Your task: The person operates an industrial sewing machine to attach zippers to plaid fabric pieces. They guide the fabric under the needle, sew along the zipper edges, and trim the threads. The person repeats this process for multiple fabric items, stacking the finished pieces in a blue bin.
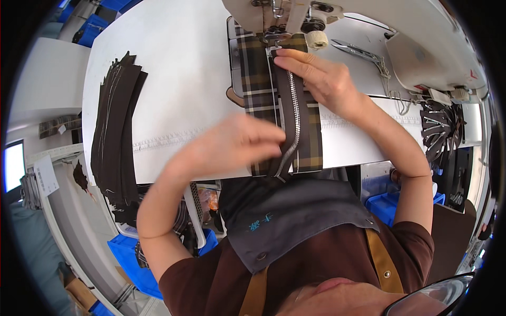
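A strip of brown, white and tan plaid fabric (312,152) lies on the sewing machine bed. Along it runs a dark zipper (296,113) with silver metal teeth, its lower end curving over the table's near edge. My right hand (329,81) has its fingers stretched out, their tips on the zipper's upper end just below the presser foot (276,38). Its thumb is mostly hidden. Smeared by motion, my left hand (237,141) is at the zipper's left edge, lower down; whether it grips anything cannot be made out.
A stack of dark fabric strips (117,126) lies at the table's left. Thread snips (358,51) rest right of the needle area. More zippers (440,129) hang bunched at the right edge. A ruler scale (168,141) crosses the white table (174,68). Blue bins (126,258) stand below.
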Action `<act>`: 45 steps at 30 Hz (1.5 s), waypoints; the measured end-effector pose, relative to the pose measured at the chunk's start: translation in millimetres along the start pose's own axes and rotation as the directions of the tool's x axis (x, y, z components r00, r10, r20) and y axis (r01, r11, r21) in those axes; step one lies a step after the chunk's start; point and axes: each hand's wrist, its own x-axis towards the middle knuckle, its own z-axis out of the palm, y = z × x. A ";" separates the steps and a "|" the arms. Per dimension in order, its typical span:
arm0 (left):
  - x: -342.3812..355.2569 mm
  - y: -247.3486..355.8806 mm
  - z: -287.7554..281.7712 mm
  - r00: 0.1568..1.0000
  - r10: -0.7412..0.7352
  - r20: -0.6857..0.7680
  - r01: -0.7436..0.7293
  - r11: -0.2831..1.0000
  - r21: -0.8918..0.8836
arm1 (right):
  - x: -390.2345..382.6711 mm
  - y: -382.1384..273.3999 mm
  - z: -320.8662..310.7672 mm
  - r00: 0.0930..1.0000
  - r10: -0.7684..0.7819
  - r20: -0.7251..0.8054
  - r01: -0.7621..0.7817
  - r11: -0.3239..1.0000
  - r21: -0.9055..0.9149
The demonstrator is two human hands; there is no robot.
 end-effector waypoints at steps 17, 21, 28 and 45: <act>59.9 -75.0 -17.2 0.595 0.652 -0.470 0.084 0.531 0.843 | -0.8 -0.7 15.2 0.984 0.166 0.056 -0.172 0.978 0.119; 61.0 -64.7 -15.0 0.577 0.576 -0.579 0.051 0.682 0.730 | -2.8 1.0 18.3 0.978 0.172 0.121 -0.185 0.976 0.113; 59.7 -74.4 -16.0 0.609 0.621 -0.494 0.105 0.555 0.825 | -0.7 4.7 21.0 0.997 0.041 0.069 -0.031 0.990 -0.137; 59.9 -73.7 -14.2 0.596 0.639 -0.486 0.102 0.540 0.835 | -2.1 1.5 24.5 0.997 0.038 0.061 -0.021 0.965 -0.263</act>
